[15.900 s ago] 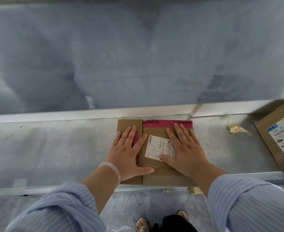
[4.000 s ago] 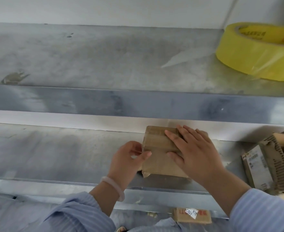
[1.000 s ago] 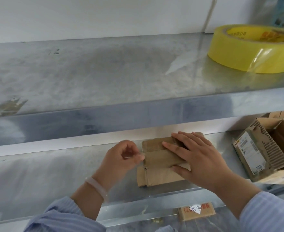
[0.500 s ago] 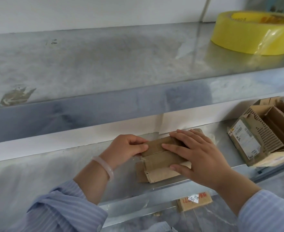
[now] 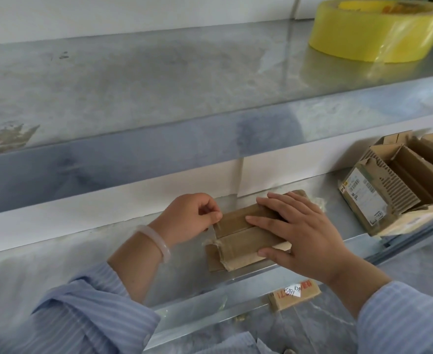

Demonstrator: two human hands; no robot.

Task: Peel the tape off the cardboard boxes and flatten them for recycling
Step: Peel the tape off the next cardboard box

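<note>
Bright, soft light fills the view; its source cannot be told. The upper shelf (image 5: 159, 80) has a pale sheen and mirrors dimly the yellow tape roll (image 5: 378, 31). The right hand (image 5: 302, 233) casts only a faint shadow on the cardboard box (image 5: 243, 241). Shelf edges bend near the borders; the sleeves (image 5: 82, 323) below look a little blurred.

A white slip (image 5: 293, 291) stuck on the flattened cardboard piece (image 5: 281, 301) on the floor carried handwritten digits, upside down to the camera, that seemed to read "5391" and "6399". Red print beside it was illegible. The shipping label (image 5: 362, 198) on the open cardboard box (image 5: 399, 185) showed barcodes and print too small to read. Reddish lettering inside the yellow tape roll (image 5: 378, 31) was blurred.
</note>
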